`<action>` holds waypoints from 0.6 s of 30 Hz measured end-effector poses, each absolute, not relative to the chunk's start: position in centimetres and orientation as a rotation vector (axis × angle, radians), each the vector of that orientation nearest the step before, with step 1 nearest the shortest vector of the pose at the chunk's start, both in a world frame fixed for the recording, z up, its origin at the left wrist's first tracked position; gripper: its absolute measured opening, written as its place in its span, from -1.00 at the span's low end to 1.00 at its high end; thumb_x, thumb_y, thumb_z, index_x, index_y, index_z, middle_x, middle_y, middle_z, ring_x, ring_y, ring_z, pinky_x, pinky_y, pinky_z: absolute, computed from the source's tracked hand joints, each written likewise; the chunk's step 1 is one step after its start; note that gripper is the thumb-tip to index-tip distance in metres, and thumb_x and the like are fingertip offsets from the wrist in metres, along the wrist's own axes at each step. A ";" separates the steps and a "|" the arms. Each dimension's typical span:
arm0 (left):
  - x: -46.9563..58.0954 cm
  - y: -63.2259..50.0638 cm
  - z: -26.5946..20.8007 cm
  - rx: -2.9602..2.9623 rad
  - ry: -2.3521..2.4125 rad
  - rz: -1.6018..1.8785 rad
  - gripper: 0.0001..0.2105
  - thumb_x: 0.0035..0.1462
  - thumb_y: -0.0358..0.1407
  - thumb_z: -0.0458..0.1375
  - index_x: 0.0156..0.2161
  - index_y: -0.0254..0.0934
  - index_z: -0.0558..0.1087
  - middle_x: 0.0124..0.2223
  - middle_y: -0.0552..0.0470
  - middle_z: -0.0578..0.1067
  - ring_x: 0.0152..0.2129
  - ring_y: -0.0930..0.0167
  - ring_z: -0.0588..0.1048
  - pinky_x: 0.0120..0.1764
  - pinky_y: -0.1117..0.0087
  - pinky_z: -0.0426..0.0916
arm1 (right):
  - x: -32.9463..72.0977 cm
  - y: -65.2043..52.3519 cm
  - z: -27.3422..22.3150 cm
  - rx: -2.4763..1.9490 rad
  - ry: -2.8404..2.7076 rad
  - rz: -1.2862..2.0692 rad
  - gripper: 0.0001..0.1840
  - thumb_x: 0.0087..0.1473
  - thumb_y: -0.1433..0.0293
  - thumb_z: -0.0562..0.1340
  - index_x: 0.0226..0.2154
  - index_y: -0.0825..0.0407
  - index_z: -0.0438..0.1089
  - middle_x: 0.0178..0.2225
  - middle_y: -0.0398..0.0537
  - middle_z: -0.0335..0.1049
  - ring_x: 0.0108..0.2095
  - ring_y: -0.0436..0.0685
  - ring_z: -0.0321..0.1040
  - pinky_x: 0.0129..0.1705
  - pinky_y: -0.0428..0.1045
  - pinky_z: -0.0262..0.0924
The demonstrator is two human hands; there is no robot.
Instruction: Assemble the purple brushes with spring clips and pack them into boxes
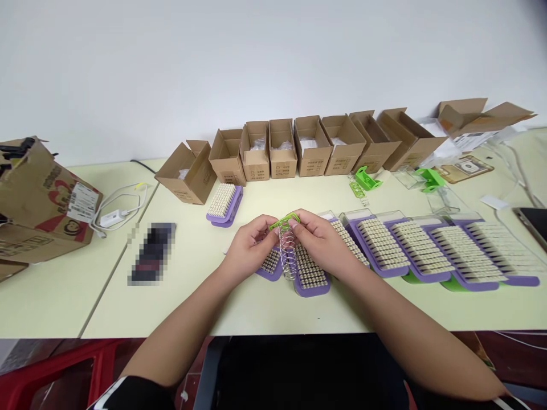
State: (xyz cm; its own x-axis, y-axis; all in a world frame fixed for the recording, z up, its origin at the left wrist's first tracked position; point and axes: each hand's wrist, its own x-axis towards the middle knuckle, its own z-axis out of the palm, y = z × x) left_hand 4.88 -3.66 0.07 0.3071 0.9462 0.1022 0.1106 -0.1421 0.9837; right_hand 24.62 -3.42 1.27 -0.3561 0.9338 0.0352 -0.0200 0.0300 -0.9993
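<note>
My left hand (252,244) pinches one side of a small green plastic frame (282,221). From the other side, the fingers of my right hand (319,242) are closed on the same piece. A silvery coil spring (288,263) hangs below the frame between both hands, its top coils at my fingertips. How the spring joins the frame is hidden by my fingers. Beneath the hands lie purple holders with rows of beige pegs, one holder (313,291) under the spring and another (270,272) partly behind my left hand.
Several more peg-filled purple holders (387,272) line the table's right side. Another holder (233,209) sits back left. Open cardboard boxes (282,171) stand along the wall. Green plastic parts (367,180) lie behind the right-hand row. At left are a pixelated dark object (151,253), a white cable (113,218) and a large carton (47,199).
</note>
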 end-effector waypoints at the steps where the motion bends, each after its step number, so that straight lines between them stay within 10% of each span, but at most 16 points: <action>1: 4.9 -3.7 0.1 1.523 1.007 1.004 -0.79 0.40 -0.14 0.24 -0.12 -0.26 0.53 -0.25 0.01 0.58 -0.32 0.38 0.53 -0.23 0.37 0.40 | 24.6 -3.5 1.3 -0.976 -1.479 1.450 -0.76 0.45 0.22 0.18 -0.26 -0.04 0.39 -0.34 -0.16 0.44 -0.30 0.09 0.46 -0.17 0.03 0.44; 18: 4.7 -3.8 0.3 1.560 1.078 0.947 -0.77 0.43 -0.10 0.21 -0.15 -0.24 0.51 -0.26 0.02 0.57 -0.35 0.39 0.49 -0.29 0.39 0.39 | 25.0 -3.6 1.0 -1.106 -1.896 1.026 -0.79 0.52 0.31 0.04 -0.18 -0.08 0.32 -0.28 -0.08 0.53 -0.26 0.20 0.48 -0.18 0.10 0.31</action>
